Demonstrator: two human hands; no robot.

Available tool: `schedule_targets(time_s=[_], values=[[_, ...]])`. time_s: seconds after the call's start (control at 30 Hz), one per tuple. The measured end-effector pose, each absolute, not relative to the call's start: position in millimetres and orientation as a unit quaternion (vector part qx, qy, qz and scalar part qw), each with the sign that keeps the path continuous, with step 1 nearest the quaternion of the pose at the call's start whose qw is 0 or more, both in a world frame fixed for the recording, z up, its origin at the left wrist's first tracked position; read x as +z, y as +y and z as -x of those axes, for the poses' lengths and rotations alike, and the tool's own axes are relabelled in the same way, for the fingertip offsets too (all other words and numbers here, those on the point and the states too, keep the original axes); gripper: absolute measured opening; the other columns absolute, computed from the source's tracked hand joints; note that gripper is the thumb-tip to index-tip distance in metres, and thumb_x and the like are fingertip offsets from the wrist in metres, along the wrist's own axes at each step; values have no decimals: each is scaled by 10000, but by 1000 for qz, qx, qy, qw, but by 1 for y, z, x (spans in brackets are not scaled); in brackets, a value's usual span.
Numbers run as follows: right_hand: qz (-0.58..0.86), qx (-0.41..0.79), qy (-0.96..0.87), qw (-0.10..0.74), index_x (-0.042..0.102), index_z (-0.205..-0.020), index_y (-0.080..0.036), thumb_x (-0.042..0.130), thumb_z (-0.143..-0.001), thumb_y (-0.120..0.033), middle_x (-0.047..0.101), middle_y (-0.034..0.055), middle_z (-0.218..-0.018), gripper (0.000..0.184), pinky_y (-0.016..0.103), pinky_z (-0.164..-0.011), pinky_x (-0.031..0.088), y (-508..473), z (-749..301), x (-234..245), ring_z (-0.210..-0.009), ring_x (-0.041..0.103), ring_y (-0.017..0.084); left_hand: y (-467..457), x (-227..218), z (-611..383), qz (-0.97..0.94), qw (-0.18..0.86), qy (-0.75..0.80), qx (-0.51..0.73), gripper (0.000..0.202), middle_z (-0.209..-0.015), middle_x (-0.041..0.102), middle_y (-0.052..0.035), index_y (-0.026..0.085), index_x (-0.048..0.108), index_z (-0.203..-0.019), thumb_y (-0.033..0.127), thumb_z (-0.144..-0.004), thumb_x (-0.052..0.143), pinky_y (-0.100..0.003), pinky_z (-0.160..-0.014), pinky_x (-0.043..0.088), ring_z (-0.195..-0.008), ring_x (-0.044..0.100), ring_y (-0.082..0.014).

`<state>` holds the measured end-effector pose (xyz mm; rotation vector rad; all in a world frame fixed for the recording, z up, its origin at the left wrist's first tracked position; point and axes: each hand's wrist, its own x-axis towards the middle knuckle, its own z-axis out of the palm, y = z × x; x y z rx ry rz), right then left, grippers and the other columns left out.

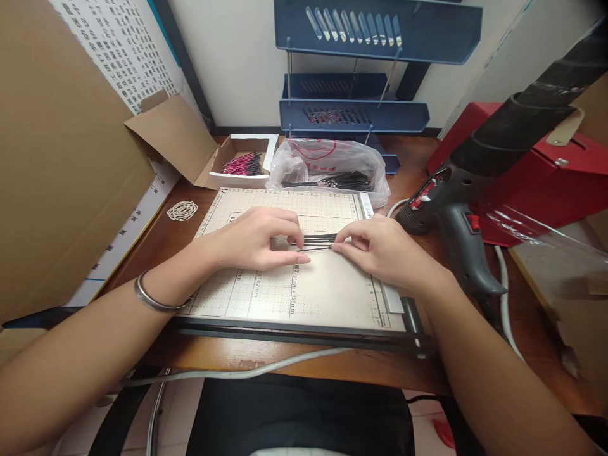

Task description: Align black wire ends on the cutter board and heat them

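A few thin black rods or wires (319, 239) lie side by side across the gridded board of a paper trimmer (266, 291). At their right ends, my right hand (380, 244) has thumb and index finger closed on them. My left hand (263, 240) is by their left ends, fingers curled and thumb stretched out apart from them. One fingertip seems to touch the rods; the palm side is hidden. One rod lies slightly apart, nearer me, between the two hands. A metal bangle (156, 294) is on my left wrist.
Behind the board are a cardboard box (244, 180) of pink-and-black pieces and a plastic bag (332, 158) of black rods. A coil of pale cord (182, 210) lies left. A black heat gun (463, 215) stands right, before a red box (546, 171). Blue shelves (354, 114) rise behind.
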<state>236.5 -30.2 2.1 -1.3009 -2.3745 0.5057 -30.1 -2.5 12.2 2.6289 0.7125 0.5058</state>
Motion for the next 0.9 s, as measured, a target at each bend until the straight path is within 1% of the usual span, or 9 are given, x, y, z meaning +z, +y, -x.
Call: schedule_targets(time_s=[0.07, 0.17, 0.33, 0.43, 0.5, 0.53, 0.67, 0.77, 0.9], values=[[462, 177, -846, 200, 755, -846, -219, 620, -934, -294, 510, -45, -560, 178, 296, -712, 334, -30, -237, 1, -565, 459, 98, -2, 11, 30, -934, 179, 251, 179, 262, -842, 709, -49, 178, 768, -878, 428, -918, 705, -266, -685, 465, -713, 618, -149], [459, 178, -846, 205, 748, -859, -214, 615, -948, -319, 505, -45, -557, 191, 295, -711, 337, -29, -238, 1, -568, 468, 102, -1, 9, 30, -938, 171, 242, 180, 181, -839, 725, -51, 181, 769, -874, 327, -933, 681, -265, -709, 477, -736, 647, -155], [454, 168, -841, 240, 718, -877, -213, 609, -965, -354, 507, -44, -576, 198, 288, -687, 359, -29, -239, 0, -569, 463, 108, 0, 10, 30, -936, 143, 244, 208, 161, -833, 761, -39, 187, 760, -879, 241, -940, 621, -263, -714, 484, -738, 677, -151], [430, 150, -839, 296, 697, -961, -206, 689, -912, -319, 660, 9, -819, 123, 285, -708, 417, -31, -238, 0, -684, 545, 128, 0, 11, 31, -929, 121, 263, 230, 154, -788, 755, -17, 190, 756, -885, 249, -938, 624, -248, -659, 460, -664, 650, -126], [405, 144, -843, 322, 695, -1067, -212, 745, -874, -304, 706, 44, -1035, 220, 300, -770, 462, -32, -237, 0, -754, 583, 137, 0, 12, 30, -926, 109, 272, 240, 156, -759, 736, -8, 189, 755, -892, 265, -945, 629, -240, -631, 441, -632, 625, -115], [395, 143, -847, 325, 700, -1097, -219, 754, -870, -300, 714, 47, -1081, 247, 309, -796, 471, -32, -236, 0, -765, 594, 139, 0, 11, 30, -925, 105, 274, 242, 159, -754, 729, -7, 187, 754, -896, 268, -950, 627, -235, -623, 434, -627, 618, -112], [384, 143, -860, 305, 755, -979, -241, 691, -929, -269, 767, -7, -946, 85, 324, -811, 437, -32, -235, -1, -760, 644, 135, -1, 11, 30, -925, 99, 268, 249, 158, -756, 722, -8, 177, 745, -901, 256, -963, 623, -224, -617, 425, -638, 614, -107], [389, 134, -859, 305, 767, -924, -248, 648, -959, -261, 786, -21, -922, 124, 343, -815, 406, -32, -236, 0, -808, 683, 147, -2, 12, 29, -921, 102, 271, 260, 156, -772, 734, -9, 182, 743, -919, 260, -969, 617, -227, -628, 439, -659, 630, -112], [397, 117, -850, 326, 768, -928, -253, 632, -968, -273, 791, -13, -936, 143, 350, -799, 411, -33, -237, 2, -817, 687, 158, -3, 12, 29, -916, 107, 282, 265, 149, -813, 758, -19, 195, 759, -965, 296, -952, 650, -228, -636, 463, -704, 663, -128]])
